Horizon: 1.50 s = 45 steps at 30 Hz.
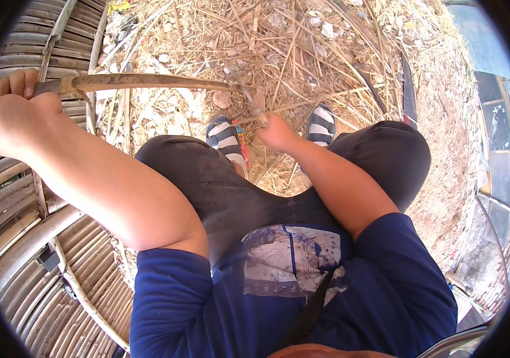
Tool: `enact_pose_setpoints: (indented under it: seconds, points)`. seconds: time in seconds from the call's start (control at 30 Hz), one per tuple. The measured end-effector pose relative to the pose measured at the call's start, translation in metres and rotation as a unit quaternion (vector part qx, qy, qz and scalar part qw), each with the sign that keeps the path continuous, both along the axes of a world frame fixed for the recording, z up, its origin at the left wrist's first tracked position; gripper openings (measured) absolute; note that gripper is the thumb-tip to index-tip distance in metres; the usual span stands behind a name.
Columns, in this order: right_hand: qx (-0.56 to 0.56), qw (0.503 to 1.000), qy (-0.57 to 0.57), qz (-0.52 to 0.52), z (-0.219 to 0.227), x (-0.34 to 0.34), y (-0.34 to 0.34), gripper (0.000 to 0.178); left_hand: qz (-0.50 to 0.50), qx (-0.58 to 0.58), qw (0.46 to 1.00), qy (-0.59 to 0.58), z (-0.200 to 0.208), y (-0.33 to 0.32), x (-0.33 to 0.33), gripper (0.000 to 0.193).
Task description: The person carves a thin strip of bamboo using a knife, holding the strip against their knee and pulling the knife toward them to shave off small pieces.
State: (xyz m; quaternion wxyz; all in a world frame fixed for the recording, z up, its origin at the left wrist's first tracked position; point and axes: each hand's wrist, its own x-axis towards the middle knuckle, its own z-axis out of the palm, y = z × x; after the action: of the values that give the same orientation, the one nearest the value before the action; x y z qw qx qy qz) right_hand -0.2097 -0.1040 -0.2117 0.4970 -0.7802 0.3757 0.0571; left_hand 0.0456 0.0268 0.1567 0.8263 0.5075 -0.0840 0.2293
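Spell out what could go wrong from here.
The right hand might slip on the small tool and get cut, if that partly hidden tool is sharp.
The long wood strip, gripped near one end by the left hand, could twist or snap.
The sandals might slide on the loose straw.

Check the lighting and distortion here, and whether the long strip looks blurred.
In the head view, bright light leaves the left forearm and the ground at right pale; toward the head view's rim, slats curve and corners go black; in the head view, the wooden strip has clear edges, with no obvious blur.
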Motion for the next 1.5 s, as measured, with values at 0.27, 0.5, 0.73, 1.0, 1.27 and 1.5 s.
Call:
enact_pose_setpoints:
  seconds: [0.27, 0.5, 0.73, 1.0, 1.27, 1.5]
  points:
    - [0.005, 1.0, 0.012, -0.015, 0.037, 0.005, -0.004, 0.044, -0.034, 0.013, 0.995, -0.089, 0.024, 0.007, -0.038, 0.025]
    - [-0.004, 0.982, -0.183, -0.04, 0.154, 0.023, -0.016, 0.038, -0.116, -0.125, 0.976, -0.135, 0.061, 0.044, -0.081, 0.03]
    - [-0.208, 0.923, -0.315, 0.069, 0.249, 0.031, -0.032, 0.05, -0.293, -0.184, 0.928, -0.14, 0.05, 0.068, -0.068, 0.039]
    - [-0.071, 0.948, -0.289, 0.113, 0.246, 0.037, -0.022, 0.046, -0.487, -0.19, 0.833, -0.182, 0.053, 0.064, -0.074, 0.04]
    - [-0.036, 0.933, -0.337, 0.12, 0.243, 0.023, -0.037, 0.039, -0.516, -0.177, 0.821, -0.17, 0.058, 0.041, -0.086, 0.041]
    - [-0.042, 0.933, -0.345, 0.09, 0.248, 0.021, -0.05, 0.034, -0.176, -0.051, 0.963, -0.195, 0.065, 0.001, -0.096, 0.088]
